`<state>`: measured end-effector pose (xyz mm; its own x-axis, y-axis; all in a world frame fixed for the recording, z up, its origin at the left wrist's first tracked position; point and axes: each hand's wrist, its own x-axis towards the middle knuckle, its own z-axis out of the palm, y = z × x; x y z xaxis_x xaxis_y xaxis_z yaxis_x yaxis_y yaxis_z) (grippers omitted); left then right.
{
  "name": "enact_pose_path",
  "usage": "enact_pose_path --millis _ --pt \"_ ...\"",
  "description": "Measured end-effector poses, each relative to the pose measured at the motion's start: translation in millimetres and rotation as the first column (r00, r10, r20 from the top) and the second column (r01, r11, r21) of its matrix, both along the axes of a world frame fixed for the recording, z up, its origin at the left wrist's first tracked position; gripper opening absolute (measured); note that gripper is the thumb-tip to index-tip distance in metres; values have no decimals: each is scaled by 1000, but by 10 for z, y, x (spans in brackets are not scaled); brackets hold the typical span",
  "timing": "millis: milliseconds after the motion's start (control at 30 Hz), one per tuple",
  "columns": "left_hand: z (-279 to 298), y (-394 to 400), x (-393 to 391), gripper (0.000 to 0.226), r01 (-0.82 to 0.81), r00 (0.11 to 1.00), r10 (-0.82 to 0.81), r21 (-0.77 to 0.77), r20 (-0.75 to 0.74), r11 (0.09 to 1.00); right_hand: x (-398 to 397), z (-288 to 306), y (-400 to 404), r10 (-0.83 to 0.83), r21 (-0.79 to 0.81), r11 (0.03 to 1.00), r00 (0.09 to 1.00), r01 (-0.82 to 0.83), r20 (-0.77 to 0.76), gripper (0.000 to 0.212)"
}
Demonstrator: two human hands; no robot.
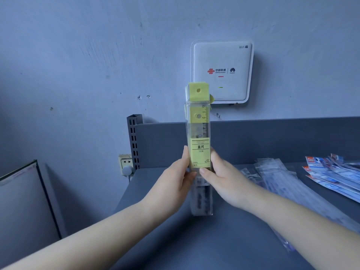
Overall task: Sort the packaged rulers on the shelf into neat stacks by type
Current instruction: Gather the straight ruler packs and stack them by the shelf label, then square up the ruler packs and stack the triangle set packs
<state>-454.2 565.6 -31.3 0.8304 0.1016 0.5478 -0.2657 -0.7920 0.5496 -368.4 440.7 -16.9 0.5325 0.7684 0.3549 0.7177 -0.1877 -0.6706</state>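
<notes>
A bundle of clear-packaged rulers with yellow labels and yellow hang tabs (198, 131) stands upright above the grey shelf (175, 240). My left hand (175, 184) grips its left edge and my right hand (222, 180) grips its right edge, both around the yellow label. The tabs at the top sit at slightly different heights. A loose pile of clear-packaged rulers (282, 180) lies on the shelf to the right. Further right, packages with blue and red printing (335, 172) are fanned out.
The shelf's grey back panel (272, 141) and a slotted upright post (134, 139) stand behind. A white router (222, 71) hangs on the wall above. A wall socket with a plug (125, 164) is left of the post, and a dark-framed board (21, 201) leans at far left.
</notes>
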Motion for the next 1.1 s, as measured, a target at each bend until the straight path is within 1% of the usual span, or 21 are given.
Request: enact_pose_path --millis 67,133,167,200,233,267,333,367,500,567,633,667,700,733,800,833,900,967,1033,1100 --pt "72 30 -11 33 -27 999 27 -14 -32 1000 -5 63 6 -6 -24 1000 1000 7 16 44" --pt "124 67 -20 26 -70 990 58 -91 -130 993 14 87 45 -18 -90 996 999 16 -26 38" --pt "127 89 -20 22 -94 979 69 -128 -191 987 30 84 75 -27 -134 991 997 17 -72 34" --pt "110 117 -15 17 -125 961 86 -137 -261 983 41 63 110 -40 -190 982 994 21 -97 28" --pt "83 143 -6 16 -166 931 123 -97 -344 981 48 30 151 -61 -275 961 996 39 -71 20" --pt "41 166 4 22 -204 888 174 -25 -425 979 51 -2 191 -78 -379 923 997 68 -12 19" --pt "-27 173 20 32 -252 798 267 103 -540 962 41 -84 257 -96 -535 836 992 123 78 36" --pt "-48 173 30 33 -271 777 289 116 -559 955 33 -118 274 -103 -561 818 991 131 80 39" --pt "-29 190 42 39 -313 762 312 98 -568 945 31 -121 263 -121 -534 835 991 134 59 40" --pt "26 169 23 34 -323 766 327 108 -553 940 39 -62 214 -110 -485 864 991 135 79 42" --pt "118 123 -14 19 -346 797 355 112 -489 932 56 60 85 -119 -383 911 986 154 114 42" --pt "170 95 -32 24 -361 817 367 102 -444 927 87 129 -11 -135 -318 933 982 170 131 40" --pt "218 52 -50 33 -364 846 367 83 -387 928 123 200 -132 -154 -252 949 976 189 151 37" --pt "246 5 -58 38 -348 880 345 52 -326 936 169 263 -272 -170 -196 959 969 204 177 35" --pt "280 -180 -74 35 -279 939 273 4 -210 960 292 336 -585 -192 -115 968 957 221 217 33" --pt "272 -298 -66 34 -241 953 234 -15 -195 970 362 344 -740 -210 -93 968 954 234 213 31" --pt "218 -539 -24 35 -176 959 159 -52 -236 983 488 318 -1022 -249 -94 959 951 269 182 28" --pt "133 -779 66 40 -147 949 120 -73 -292 986 599 257 -1266 -268 -143 945 948 294 173 30" --pt "58 -960 170 44 -169 930 112 -136 -351 976 687 181 -1456 -268 -206 931 948 300 171 33" --pt "18 -1073 255 49 -219 898 100 -238 -429 946 763 123 -1604 -272 -277 912 952 301 138 37"
